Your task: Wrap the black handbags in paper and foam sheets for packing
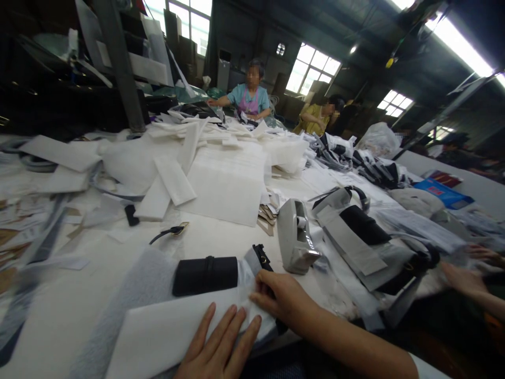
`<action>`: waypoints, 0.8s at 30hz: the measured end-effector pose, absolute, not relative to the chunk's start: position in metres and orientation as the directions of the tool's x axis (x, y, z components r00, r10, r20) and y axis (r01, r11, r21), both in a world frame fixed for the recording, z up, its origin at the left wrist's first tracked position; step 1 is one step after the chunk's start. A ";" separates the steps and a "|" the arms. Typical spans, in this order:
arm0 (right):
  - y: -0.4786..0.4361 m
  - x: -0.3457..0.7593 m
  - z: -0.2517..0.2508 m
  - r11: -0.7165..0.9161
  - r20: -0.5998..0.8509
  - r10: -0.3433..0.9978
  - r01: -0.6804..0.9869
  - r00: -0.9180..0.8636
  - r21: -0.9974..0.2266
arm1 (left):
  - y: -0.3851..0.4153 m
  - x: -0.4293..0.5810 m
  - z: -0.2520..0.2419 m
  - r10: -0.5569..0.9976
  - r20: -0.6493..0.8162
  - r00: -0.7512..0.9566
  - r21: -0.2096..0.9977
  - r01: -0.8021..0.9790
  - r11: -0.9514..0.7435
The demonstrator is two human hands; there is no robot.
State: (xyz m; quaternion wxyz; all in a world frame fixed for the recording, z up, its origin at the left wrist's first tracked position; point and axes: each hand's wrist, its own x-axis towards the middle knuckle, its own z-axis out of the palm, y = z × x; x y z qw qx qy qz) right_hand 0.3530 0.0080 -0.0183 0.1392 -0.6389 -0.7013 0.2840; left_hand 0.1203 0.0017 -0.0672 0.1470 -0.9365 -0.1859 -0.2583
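My left hand point(221, 347) lies flat with fingers spread on a long white foam sheet point(158, 326). Under and behind that sheet is a black bag, its rolled black part with a band point(205, 275) showing above the edge. Thin white wrapping paper point(134, 295) spreads out beneath on the left. At the bag's right end my right hand point(286, 301) is closed, thumb and fingers curled together by the wrapping. What it pinches is hidden. A black strap end with a small metal ring point(262, 257) sticks up just beyond those fingers.
A grey tape dispenser point(295, 237) stands close beyond my right hand. Right of it lies a partly wrapped black bag point(363, 226), with another person's hand point(465, 279) nearby. White foam sheets point(229, 179) pile up ahead. A metal post point(118, 63) rises at left.
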 end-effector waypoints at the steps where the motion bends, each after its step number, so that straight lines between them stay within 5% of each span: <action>1: 0.009 0.353 -0.019 0.010 -0.179 0.974 0.814 -0.140 -0.581 | 0.002 0.120 -0.068 0.269 0.532 0.803 -0.187 0.421 -0.887; 16: 0.027 0.356 -0.024 -0.052 -0.185 0.979 0.757 -0.091 -0.651 | 0.003 0.134 -0.064 0.317 0.507 0.801 -0.175 0.456 -0.873; 24: 0.023 0.355 -0.019 -0.092 -0.181 0.981 0.635 -0.075 -0.767 | -0.004 0.135 -0.070 0.444 0.485 0.754 -0.053 0.531 -0.845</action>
